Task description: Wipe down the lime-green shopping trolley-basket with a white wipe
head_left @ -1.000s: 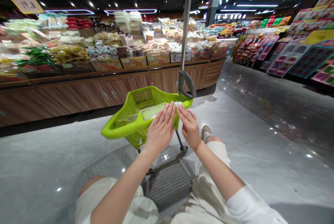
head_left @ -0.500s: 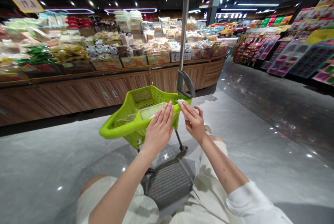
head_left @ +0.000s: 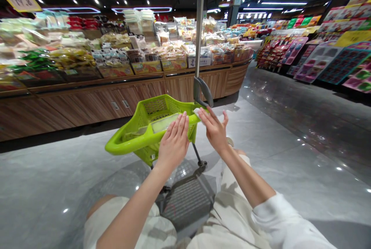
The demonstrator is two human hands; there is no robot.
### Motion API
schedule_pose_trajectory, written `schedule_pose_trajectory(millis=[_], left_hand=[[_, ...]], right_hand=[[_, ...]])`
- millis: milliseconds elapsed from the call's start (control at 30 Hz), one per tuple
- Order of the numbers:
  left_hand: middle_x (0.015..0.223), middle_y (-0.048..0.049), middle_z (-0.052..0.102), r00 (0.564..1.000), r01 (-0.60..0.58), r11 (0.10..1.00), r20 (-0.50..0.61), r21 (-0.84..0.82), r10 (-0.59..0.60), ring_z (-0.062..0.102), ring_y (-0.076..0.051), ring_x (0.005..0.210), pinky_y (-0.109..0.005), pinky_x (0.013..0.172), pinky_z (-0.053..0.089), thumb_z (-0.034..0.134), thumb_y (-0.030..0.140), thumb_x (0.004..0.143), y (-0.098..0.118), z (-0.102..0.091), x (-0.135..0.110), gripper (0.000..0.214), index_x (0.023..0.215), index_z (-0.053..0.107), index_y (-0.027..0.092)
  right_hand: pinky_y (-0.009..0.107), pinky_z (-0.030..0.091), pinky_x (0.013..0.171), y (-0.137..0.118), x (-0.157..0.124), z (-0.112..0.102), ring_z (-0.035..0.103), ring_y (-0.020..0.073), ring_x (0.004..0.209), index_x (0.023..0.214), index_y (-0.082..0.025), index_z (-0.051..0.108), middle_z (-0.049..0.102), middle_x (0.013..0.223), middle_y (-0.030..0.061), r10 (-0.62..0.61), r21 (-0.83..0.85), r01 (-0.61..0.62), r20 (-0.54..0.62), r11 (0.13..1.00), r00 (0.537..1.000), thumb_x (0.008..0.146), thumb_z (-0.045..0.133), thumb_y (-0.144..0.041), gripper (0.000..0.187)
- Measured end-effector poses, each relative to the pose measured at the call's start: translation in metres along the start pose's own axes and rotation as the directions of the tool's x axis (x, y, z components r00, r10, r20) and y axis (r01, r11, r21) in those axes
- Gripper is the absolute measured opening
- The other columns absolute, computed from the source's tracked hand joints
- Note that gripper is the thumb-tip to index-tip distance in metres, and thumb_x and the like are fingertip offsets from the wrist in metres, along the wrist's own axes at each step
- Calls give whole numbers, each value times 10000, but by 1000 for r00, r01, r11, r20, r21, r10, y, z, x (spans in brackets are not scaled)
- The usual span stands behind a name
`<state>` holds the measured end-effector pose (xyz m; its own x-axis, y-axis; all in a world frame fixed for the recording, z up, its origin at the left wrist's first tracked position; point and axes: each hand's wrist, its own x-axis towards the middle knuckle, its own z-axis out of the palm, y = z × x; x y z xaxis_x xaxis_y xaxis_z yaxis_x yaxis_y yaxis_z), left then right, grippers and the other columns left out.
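A lime green shopping basket (head_left: 127,140) on a wheeled stand sits on the floor in front of me. My left hand (head_left: 173,142) lies flat with fingers together against the basket's near rim. My right hand (head_left: 213,127) pinches a small white wipe (head_left: 197,112) and presses it on the rim's right corner, beside the grey handle bracket (head_left: 203,90). A flat pale package (head_left: 164,122) lies inside the basket. A metal pole (head_left: 199,24) rises from the bracket.
A long wooden counter (head_left: 116,98) stacked with packaged foods runs across the back. Racks of colourful packets (head_left: 324,61) line the right side. Glossy grey floor (head_left: 290,133) spreads around the basket. My knees in pale clothing show at the bottom.
My right hand has turned and slid the white wipe up along the rim's right corner. The left hand stayed flat on the rim. The view shifted slightly.
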<state>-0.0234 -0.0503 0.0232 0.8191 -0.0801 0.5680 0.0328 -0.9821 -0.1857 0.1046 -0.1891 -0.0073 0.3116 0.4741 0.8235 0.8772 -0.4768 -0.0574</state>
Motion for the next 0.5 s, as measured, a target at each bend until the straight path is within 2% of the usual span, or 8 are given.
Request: schedule_pose_trajectory(millis=[100, 200, 267, 433, 500], left_hand=[[1629, -125, 231, 1000, 17, 1000, -20, -20, -17, 188, -228, 1521, -417, 1244, 206, 390, 174, 935, 2, 2, 0, 717, 1579, 86, 86], [1625, -136, 247, 998, 44, 999, -35, -30, -45, 213, -242, 1515, -425, 1242, 204, 400, 189, 938, 4, 4, 1, 711, 1578, 106, 86], [1621, -140, 264, 998, 54, 998, -36, -35, -55, 229, -247, 1511, -426, 1241, 206, 406, 191, 937, 5, 5, 1, 703, 1575, 131, 84], [1589, -150, 347, 998, 56, 998, -32, -37, -57, 304, -261, 1483, -430, 1233, 224, 417, 187, 932, 7, 7, 4, 668, 1556, 213, 62], [1579, -156, 366, 998, 57, 998, -39, -30, -58, 326, -271, 1472, -431, 1229, 231, 417, 191, 936, 9, 8, 6, 650, 1546, 242, 52]], right_hand=[[499, -3, 1203, 2, -3, 0, 373, 189, 1444, 1554, -314, 252, 518, 1480, 45, 69, -20, -69, -28, 997, 997, 910, 344, -19, 714], [458, -17, 1216, -7, -10, 1, 389, 160, 1432, 1571, -300, 191, 503, 1490, 47, -19, 13, 18, 23, 1000, 1000, 939, 330, -47, 695], [456, -61, 1214, -8, -12, 2, 363, 156, 1447, 1566, -319, 204, 517, 1479, 24, -59, 6, 59, 33, 998, 998, 948, 339, -56, 685], [555, -72, 1189, 1, -9, 5, 225, 211, 1507, 1546, -330, 272, 522, 1476, 14, 119, -55, -121, -49, 991, 992, 904, 357, -29, 714], [545, -61, 1198, -2, -9, 8, 237, 202, 1503, 1552, -314, 259, 516, 1481, 20, 109, -38, -111, -51, 993, 993, 897, 353, -29, 720]])
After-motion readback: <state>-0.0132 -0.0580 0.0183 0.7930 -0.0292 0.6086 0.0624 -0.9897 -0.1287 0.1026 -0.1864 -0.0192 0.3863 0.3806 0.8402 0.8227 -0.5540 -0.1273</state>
